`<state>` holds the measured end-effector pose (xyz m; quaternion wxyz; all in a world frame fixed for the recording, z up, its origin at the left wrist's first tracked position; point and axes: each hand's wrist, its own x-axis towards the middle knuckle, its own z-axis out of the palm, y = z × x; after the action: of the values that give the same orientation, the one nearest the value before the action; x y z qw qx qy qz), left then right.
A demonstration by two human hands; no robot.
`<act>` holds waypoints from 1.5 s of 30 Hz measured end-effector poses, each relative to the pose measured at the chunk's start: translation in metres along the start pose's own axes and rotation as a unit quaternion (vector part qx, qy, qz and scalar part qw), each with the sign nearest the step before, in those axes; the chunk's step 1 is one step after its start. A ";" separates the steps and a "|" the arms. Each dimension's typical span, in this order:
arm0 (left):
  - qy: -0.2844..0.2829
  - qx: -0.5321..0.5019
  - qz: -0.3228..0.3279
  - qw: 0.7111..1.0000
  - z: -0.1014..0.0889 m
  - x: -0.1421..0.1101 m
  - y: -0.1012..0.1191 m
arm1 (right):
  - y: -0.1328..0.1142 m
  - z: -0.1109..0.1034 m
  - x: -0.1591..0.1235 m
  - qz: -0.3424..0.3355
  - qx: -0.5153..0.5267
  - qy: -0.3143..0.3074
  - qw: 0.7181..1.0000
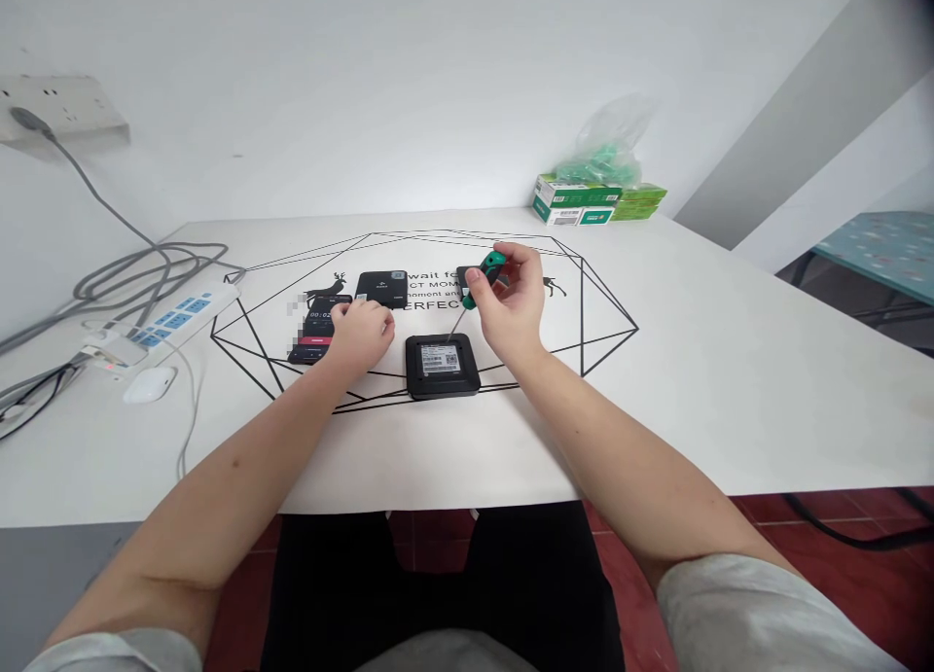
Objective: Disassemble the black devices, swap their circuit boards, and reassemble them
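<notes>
A: ok I'm standing right here, so what's the right grip point(515, 307) got?

B: closed around a screwdriver point(487, 275), green and black handle up, shaft slanting down to the far edge of a black case point(442, 366). Can't tell if the tip is pressing on it tbh

A: and where's that case?

B: flat on the desk point(700, 400) between the two hands, a bit nearer the person, white label point(430, 361) facing up

A: left grip point(359, 336)?

B: fingers bent, palm down, by the right side of a phone point(315, 324) and the near edge of a second black case point(380, 288). Can't tell if it's pinching anything

A: what else is lying about?

B: power strip point(179, 317) with grey cables on the left, a small white case point(150, 385) beside it, plus green and white boxes point(576, 200) at the back under a plastic bag point(613, 142)
</notes>
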<state>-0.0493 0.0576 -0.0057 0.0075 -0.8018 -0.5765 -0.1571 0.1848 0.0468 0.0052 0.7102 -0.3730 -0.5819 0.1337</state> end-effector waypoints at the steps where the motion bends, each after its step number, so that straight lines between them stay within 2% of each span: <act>1: -0.011 0.010 -0.007 1.000 0.000 0.001 -0.004 | 0.001 0.000 0.000 0.000 -0.003 -0.002 1.000; 5: 0.000 0.020 -0.021 1.000 -0.008 -0.001 -0.010 | 0.002 0.000 -0.001 0.009 0.001 -0.006 1.000; 7: -0.016 -0.008 0.000 1.000 -0.018 -0.005 -0.010 | 0.002 0.000 0.000 0.012 0.000 -0.008 1.000; 9: -0.123 -0.076 0.076 0.986 -0.029 -0.012 -0.008 | 0.005 -0.001 0.001 0.009 -0.007 -0.008 1.000; 10: -0.183 -0.100 0.096 0.973 -0.033 -0.015 -0.006 | 0.006 -0.001 0.002 0.005 -0.013 -0.007 1.000; 12: -0.253 -0.097 0.113 0.956 -0.035 -0.022 -0.001 | 0.008 -0.001 0.002 -0.003 -0.025 -0.007 1.000; 16: -0.239 -0.120 0.116 0.956 -0.026 -0.030 0.013 | 0.007 0.000 0.001 -0.008 -0.027 -0.011 1.000; 24: -0.182 -0.131 0.193 0.955 -0.001 -0.032 0.038 | -0.006 0.003 -0.005 -0.018 -0.032 -0.047 0.998; 32: -0.237 -0.090 0.205 0.945 0.008 -0.030 0.038 | -0.007 0.004 -0.008 -0.047 -0.047 -0.091 0.994; 40: -0.249 -0.089 0.209 0.942 0.005 -0.029 0.040 | -0.011 0.004 -0.010 -0.048 -0.034 -0.126 0.990; 45: -0.241 -0.086 0.210 0.944 0.005 -0.029 0.040 | -0.009 0.003 -0.010 -0.044 0.031 -0.150 0.987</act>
<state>-0.0198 0.0182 -0.0111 -0.1681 -0.9160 -0.3641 -0.0025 0.1765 0.0355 0.0047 0.6313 -0.3008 -0.6931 0.1747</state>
